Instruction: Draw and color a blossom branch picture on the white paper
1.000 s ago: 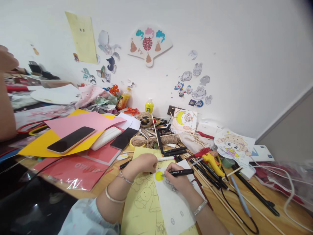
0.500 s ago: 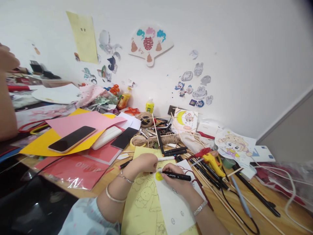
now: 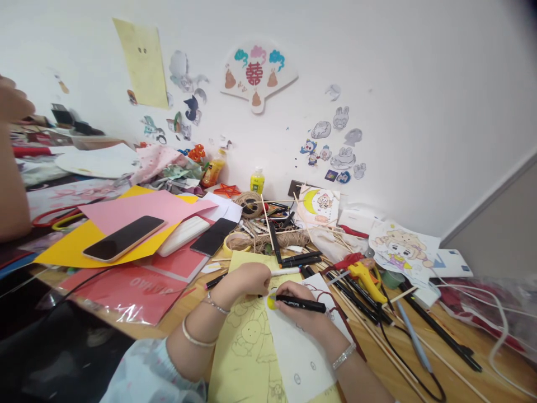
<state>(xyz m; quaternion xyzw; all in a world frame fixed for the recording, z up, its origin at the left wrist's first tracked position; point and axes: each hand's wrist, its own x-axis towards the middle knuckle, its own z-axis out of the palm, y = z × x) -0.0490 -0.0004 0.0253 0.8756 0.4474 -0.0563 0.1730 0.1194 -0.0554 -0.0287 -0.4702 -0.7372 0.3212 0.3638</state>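
My right hand (image 3: 301, 308) is closed round a black marker (image 3: 308, 304), whose tip end points left at a small yellow patch (image 3: 271, 303) on a white sheet (image 3: 296, 358). The sheet carries small line drawings and lies over a yellow sheet (image 3: 241, 358) with pencil-like figures. My left hand (image 3: 251, 278) rests on the top of the papers with its fingers curled. Whatever lies under those fingers is hidden. Beside it is a white marker (image 3: 286, 271).
Left are a phone (image 3: 123, 239) on coloured paper, a second phone (image 3: 213, 237) and another person's arm (image 3: 12, 168). Behind the papers lie twine (image 3: 289, 239), markers and sticks. To the right are a yellow glue gun (image 3: 367, 281), cables and a coloured drawing (image 3: 400, 249).
My right hand and the marker have shifted very slightly left over the yellow patch. My left hand stays in place.
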